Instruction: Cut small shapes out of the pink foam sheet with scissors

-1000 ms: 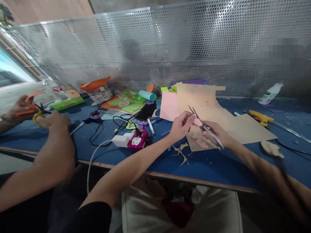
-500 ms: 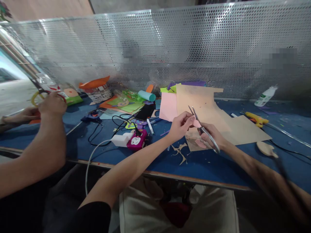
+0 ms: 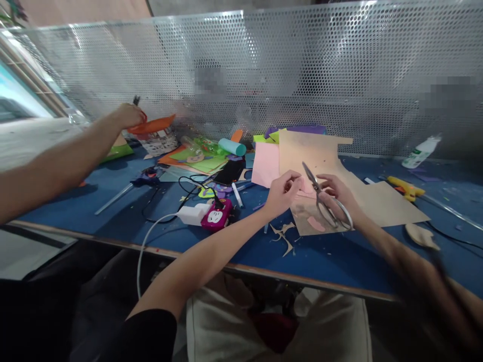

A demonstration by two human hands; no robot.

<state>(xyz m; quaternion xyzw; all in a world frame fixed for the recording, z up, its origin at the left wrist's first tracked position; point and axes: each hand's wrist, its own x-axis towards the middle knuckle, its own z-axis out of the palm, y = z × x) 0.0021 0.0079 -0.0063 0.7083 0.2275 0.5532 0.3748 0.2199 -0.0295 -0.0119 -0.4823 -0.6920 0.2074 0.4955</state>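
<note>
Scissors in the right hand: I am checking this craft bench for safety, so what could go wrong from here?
1. The scissors in the right hand have their blades right beside the left hand, which pinches the small pink piece; a slip could nick its fingers.
2. Cables and the power strip lie near the left forearm and could snag.
3. A co-worker's arm reaches across close by; a bump is possible.

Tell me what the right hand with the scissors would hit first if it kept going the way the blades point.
The right hand aims the scissors up and left, toward the left hand. First in that line is the small pink piece pinched in the left hand, then likely the pink sheet behind, though depth is unclear.
</note>
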